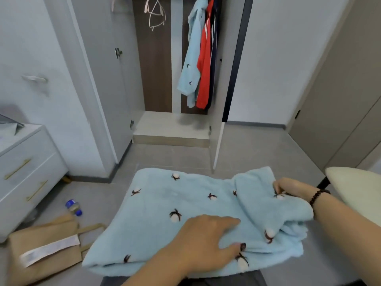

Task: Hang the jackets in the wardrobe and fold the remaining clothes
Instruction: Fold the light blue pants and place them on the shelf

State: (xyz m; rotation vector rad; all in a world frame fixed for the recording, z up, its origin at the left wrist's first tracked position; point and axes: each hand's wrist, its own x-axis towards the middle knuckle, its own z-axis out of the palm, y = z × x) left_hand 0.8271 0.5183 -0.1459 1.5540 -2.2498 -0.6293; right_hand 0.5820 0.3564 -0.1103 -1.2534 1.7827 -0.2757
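Left hand presses flat, fingers straight, on the fluffy light-blue fleece garment with pompom motifs; right hand pinches its folded edge. Fabric looks soft, light and floppy; best gripped at edges.

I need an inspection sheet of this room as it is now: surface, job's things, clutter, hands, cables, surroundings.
Surface: hidden under the light blue garment; what supports it cannot be told.
Job's things: the garment lies spread out, its right part folded over; a light blue jacket, a red jacket and a dark one hang in the open wardrobe; empty hangers hang at its top.
Clutter: paper bag and plastic bottle on the floor.
Hands: left hand rests flat on the garment; right hand grips its folded edge.
Cables: nothing seen.
Surroundings: drawer unit at left, pale cushion at right.
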